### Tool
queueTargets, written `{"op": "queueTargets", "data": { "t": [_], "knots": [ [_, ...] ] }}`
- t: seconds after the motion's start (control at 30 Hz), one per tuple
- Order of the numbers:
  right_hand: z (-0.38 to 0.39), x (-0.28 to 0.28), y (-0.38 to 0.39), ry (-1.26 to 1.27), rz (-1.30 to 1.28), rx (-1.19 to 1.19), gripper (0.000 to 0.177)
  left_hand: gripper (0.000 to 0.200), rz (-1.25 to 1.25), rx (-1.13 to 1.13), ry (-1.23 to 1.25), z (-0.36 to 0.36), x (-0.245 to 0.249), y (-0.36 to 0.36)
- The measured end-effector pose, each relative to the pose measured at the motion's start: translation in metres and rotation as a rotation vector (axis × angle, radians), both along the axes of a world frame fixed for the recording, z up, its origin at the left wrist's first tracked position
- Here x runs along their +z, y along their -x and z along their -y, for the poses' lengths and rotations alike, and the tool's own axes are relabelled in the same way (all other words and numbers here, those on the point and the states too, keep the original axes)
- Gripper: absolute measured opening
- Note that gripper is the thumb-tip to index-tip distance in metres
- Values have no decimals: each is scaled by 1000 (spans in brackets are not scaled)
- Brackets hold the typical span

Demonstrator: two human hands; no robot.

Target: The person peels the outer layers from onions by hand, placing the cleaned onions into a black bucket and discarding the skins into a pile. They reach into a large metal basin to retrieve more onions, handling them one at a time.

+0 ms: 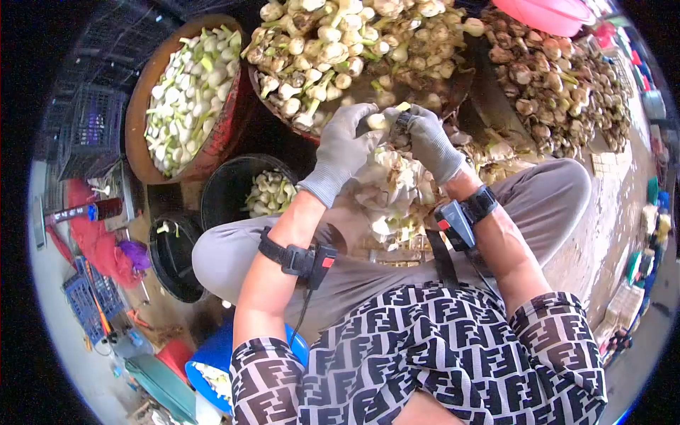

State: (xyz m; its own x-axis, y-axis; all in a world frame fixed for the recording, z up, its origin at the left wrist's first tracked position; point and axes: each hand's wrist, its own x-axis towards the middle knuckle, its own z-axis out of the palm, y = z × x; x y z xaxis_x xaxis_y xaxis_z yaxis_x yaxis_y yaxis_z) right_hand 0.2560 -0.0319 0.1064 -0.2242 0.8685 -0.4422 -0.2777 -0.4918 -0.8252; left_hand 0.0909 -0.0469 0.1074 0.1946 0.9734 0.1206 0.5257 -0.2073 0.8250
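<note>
My left hand point(343, 150), in a grey glove, pinches a pale garlic bulb point(377, 122) with a short greenish stem. My right hand point(433, 144), gloved too, is closed against the bulb's right side. A small dark thing point(403, 120) shows at its fingertips, too hidden to name. Below both hands lies a heap of loose garlic skins point(397, 183) between my legs. Just beyond them a wide pan point(453, 91) holds a pile of untrimmed garlic bulbs point(333, 49).
At the left stands a rusty red basin point(138, 113) of cleaned garlic. A black bucket point(212, 185) with bulbs sits by my knee, a second black tub point(164, 273) below it. More brown garlic point(552, 92) is heaped at the right, under a pink basin point(549, 15).
</note>
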Motion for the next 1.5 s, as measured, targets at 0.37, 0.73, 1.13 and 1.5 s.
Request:
{"op": "queueTargets", "data": {
  "t": [0.37,0.73,1.13,1.5],
  "knots": [
    [15,-4,-8,-7,-152,59,12,34,429,-24,320,15,-4,-3],
    [2,-35,10,-282,288,103,25,28,554,165,457,11,-29,14],
    [-14,-36,-4,-417,208,396,23,53,604,221,846,-9,-20,22],
    [-17,-30,31,-362,549,261,24,19,-79,207,194,-20,-39,35]
  ]
}}
